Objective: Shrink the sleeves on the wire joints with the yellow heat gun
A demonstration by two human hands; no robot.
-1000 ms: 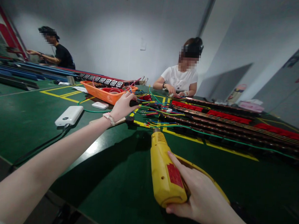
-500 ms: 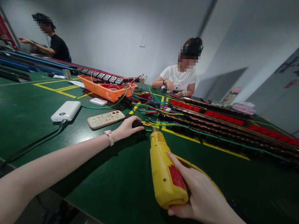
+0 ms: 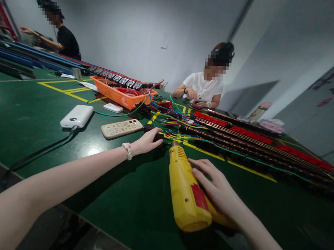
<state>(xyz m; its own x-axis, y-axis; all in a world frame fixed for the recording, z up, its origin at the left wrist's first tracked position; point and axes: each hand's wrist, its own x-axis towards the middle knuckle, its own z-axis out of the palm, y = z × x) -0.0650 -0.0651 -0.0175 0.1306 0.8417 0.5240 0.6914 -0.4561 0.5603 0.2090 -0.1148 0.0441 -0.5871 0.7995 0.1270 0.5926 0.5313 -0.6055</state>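
A yellow heat gun point(image 3: 182, 188) with a red patch lies on the green table point(image 3: 124, 208), its metal nozzle facing away from me. Along its right side is my right hand point(image 3: 213, 182), fingers stretched out and no longer wrapped around the body; the handle is partly hidden under my wrist. My left hand point(image 3: 148, 142) is closed on a small black block point(image 3: 158, 139) just beyond the nozzle. Thin coloured wires point(image 3: 173, 135) run beside that block, and a green wire point(image 3: 224, 145) stretches off to the right.
Left of my hand lie a phone in a patterned case point(image 3: 122, 129), a white power bank point(image 3: 77, 116) with a cable and a small white case point(image 3: 113, 108). Behind stands an orange basket point(image 3: 124, 98). Long dark strips point(image 3: 251, 150) fill the right. Two people work across the table.
My right hand has loosened from the heat gun, its thumb and fingers coming off the body to the right side. My left hand keeps the black block. The view has shifted slightly.
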